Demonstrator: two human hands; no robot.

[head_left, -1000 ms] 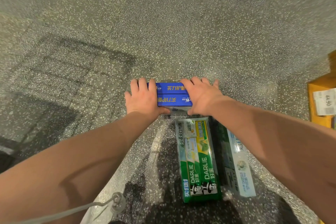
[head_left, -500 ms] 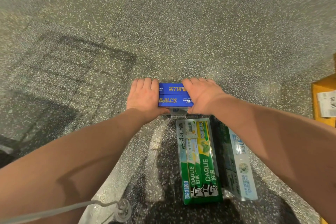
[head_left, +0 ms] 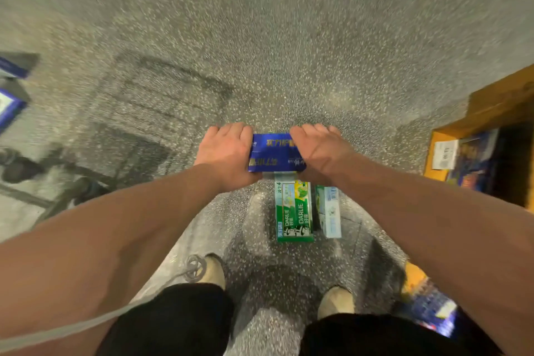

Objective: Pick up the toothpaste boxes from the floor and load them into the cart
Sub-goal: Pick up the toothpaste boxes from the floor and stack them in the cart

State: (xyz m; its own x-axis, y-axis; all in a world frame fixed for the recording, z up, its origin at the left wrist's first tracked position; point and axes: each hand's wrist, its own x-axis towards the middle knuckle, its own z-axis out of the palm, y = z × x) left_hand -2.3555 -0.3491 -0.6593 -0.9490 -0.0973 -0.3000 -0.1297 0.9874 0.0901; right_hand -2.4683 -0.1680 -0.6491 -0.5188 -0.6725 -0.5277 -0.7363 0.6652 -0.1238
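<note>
Both hands clamp the blue toothpaste boxes point(head_left: 274, 152) from either end, left hand point(head_left: 226, 153) and right hand point(head_left: 319, 152), above the speckled floor point(head_left: 289, 37). Green Darlie box point(head_left: 293, 211) (white box point(head_left: 329, 211) beside it) lies flat below.

Our left hand point(head_left: 228, 153) and right hand point(head_left: 320, 153) are bare. So are the left forearm point(head_left: 115, 240) and the right forearm point(head_left: 419, 225), from the wrists back to the edges of the view. Well behind the fingers point(head_left: 231, 128), close to our body, we wear black trousers point(head_left: 173, 321) of plain, loose cloth, one leg on each side. Past their hems show the toes of two pale beige shoes, the left shoe point(head_left: 212, 272) and the right shoe point(head_left: 335, 300), rounded and somewhat blurred. A thin grey cord point(head_left: 86, 324) runs from the lower left edge along the left trouser leg. It ends in a small looped knot point(head_left: 194, 267) just beside the left shoe.
</note>
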